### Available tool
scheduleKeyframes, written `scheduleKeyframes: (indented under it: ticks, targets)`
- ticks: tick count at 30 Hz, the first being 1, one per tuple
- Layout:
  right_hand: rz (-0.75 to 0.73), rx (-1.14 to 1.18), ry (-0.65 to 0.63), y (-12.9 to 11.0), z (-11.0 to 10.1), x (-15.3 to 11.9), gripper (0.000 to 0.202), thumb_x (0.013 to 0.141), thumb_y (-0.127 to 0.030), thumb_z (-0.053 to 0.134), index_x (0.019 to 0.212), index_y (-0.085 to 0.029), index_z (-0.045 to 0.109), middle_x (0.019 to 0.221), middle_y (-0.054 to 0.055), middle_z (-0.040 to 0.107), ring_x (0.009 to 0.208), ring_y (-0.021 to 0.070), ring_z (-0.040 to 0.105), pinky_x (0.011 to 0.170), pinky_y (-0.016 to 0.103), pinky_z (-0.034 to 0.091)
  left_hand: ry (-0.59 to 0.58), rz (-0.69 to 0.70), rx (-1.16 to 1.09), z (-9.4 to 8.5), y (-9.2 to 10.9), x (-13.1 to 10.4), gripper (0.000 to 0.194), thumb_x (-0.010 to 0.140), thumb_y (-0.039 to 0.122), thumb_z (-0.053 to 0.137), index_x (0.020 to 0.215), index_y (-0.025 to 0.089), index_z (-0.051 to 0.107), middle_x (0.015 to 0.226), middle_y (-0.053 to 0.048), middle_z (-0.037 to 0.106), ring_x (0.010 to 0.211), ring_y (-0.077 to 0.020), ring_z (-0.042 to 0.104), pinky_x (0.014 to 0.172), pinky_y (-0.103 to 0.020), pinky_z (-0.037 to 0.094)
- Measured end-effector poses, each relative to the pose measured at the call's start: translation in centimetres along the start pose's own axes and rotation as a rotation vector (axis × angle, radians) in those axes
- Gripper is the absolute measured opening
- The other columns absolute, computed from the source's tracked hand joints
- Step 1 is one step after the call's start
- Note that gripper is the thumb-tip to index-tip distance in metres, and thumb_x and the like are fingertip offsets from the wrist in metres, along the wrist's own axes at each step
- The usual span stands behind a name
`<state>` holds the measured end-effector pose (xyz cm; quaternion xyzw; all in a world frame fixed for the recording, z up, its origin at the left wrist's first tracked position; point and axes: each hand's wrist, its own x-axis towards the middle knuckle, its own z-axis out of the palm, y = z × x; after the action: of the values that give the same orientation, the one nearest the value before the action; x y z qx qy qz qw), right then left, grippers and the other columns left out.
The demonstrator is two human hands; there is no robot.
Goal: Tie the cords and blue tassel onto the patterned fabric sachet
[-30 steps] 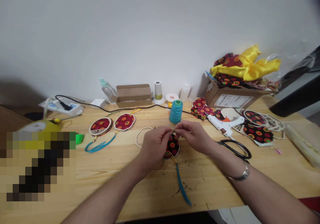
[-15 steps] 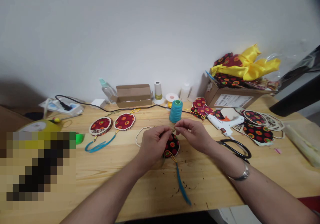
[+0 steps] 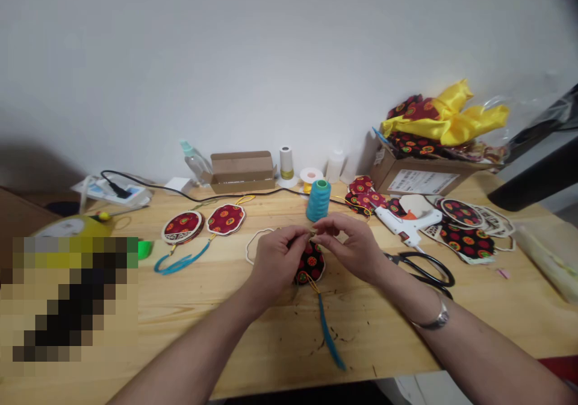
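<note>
Thumb and fingers of my left hand pinch together above a black, flower-patterned fabric ornament with a pale scalloped rim. My right hand is closed in a pinch right beside them. Between the fingertips is a small bit of yellowish cord at the ornament's top, mostly hidden. From the ornament's lower end a yellow loop and a blue tassel trail towards me on the table. Partly behind my left hand lies a thin pale scalloped frame. A blue thread cone stands just beyond my fingers.
Black-handled scissors lie by my right forearm, with a white glue gun behind them. Two red tasselled ornaments lie to the left. A cardboard box overflows with fabric at the back right. A black cable runs along the back.
My right fingertips have shifted slightly left and down, closer to my left fingers. The ornament and its tassel stay in place.
</note>
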<state>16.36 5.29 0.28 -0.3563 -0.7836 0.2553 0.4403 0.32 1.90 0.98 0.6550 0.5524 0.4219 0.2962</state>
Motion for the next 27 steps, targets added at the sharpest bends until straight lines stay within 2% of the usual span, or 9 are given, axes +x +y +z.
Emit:
scheduleKeyframes:
  ticks: [4,11,19,27]
  targets:
    - [-0.024,-0.074,-0.005,0.09,0.06,-0.14,0.003,0.077,-0.016,0.063,0.079,-0.018,0.063,0.070,0.002,0.064,0.065,0.0134,0.056,0.061,0.026,0.044,-0.005,0.007,0.016,-0.07,0.06,-0.02,0.018,0.080,0.023,0.052,0.080,0.020,0.070,0.074,0.001,0.071,0.070,-0.0135,0.062,0.066,-0.023,0.046]
    - [-0.090,-0.141,0.027,-0.03,0.05,-0.17,0.006,0.078,-0.014,0.061,0.073,-0.018,0.062,0.068,0.002,0.064,0.065,0.0140,0.058,0.062,0.026,0.044,0.022,-0.053,0.010,0.00,0.20,0.08,0.016,0.078,0.025,0.055,0.078,0.018,0.070,0.073,0.000,0.071,0.070,-0.0140,0.062,0.067,-0.023,0.046]
    - [-0.265,-0.258,0.042,0.48,-0.09,-0.45,0.009,0.082,-0.018,0.056,0.080,-0.020,0.064,0.076,0.005,0.066,0.071,0.0164,0.057,0.066,0.031,0.043,0.015,-0.159,-0.107,-0.12,0.67,0.30,0.017,0.076,0.027,0.056,0.072,0.017,0.070,0.062,0.000,0.068,0.060,-0.0137,0.060,0.060,-0.024,0.047]
    - [-0.245,-0.211,-0.014,-0.14,-0.14,-0.49,0.009,0.081,-0.022,0.056,0.074,-0.018,0.062,0.070,0.005,0.064,0.068,0.0163,0.057,0.064,0.031,0.042,0.034,-0.158,-0.138,-0.12,0.55,0.35,0.015,0.075,0.025,0.058,0.071,0.016,0.069,0.065,0.000,0.068,0.062,-0.0131,0.059,0.061,-0.023,0.047]
